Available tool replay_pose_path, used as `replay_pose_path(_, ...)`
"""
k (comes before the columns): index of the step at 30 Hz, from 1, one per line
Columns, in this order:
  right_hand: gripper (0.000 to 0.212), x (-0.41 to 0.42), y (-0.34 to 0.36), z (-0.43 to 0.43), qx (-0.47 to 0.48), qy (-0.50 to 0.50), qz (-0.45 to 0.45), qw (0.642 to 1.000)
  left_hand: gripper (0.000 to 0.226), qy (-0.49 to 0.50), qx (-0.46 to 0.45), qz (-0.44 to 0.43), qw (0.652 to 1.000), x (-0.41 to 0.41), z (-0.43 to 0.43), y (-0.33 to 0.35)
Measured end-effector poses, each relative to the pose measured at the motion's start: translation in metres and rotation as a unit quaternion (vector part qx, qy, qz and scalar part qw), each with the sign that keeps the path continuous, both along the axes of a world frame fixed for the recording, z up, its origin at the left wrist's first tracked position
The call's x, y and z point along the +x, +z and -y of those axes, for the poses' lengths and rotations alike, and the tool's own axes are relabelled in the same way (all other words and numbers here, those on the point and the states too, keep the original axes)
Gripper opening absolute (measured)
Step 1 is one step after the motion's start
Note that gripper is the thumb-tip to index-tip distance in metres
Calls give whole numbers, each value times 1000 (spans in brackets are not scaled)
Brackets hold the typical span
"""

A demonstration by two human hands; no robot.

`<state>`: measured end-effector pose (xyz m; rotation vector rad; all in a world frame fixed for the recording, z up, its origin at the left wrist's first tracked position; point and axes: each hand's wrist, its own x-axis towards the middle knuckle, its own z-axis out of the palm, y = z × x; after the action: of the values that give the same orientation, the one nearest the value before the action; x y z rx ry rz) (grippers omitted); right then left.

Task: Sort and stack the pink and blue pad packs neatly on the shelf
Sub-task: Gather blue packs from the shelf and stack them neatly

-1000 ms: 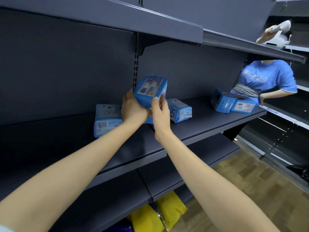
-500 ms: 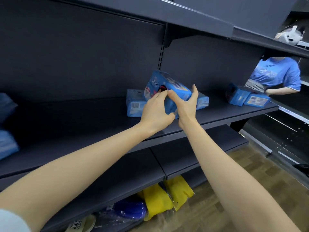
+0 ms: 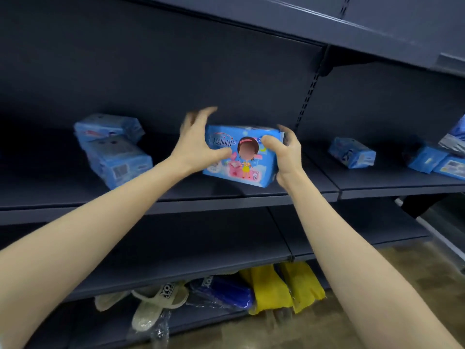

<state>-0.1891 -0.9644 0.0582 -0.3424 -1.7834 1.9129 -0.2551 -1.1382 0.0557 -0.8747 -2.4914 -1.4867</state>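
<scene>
You held a blue pack (image 3: 242,157) over the middle shelf (image 3: 276,197), right hand (image 3: 286,154) clamped on its right end, left hand (image 3: 198,144) at its left end with fingers spread wide, two packs (image 3: 113,147) stacked well left.

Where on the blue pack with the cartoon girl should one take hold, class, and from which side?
Grip the blue pack by its two short ends, coming from the front. It stands on its long edge, printed face forward, so both ends are exposed. The left hand and right hand flank it this way; top and bottom give softer, wider purchase.
</scene>
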Motion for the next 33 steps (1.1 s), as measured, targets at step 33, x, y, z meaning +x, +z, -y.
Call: replay_pose_path(33,39,-47,23,259,468,460,0,754,77,390,123,179,895,97,259,-12)
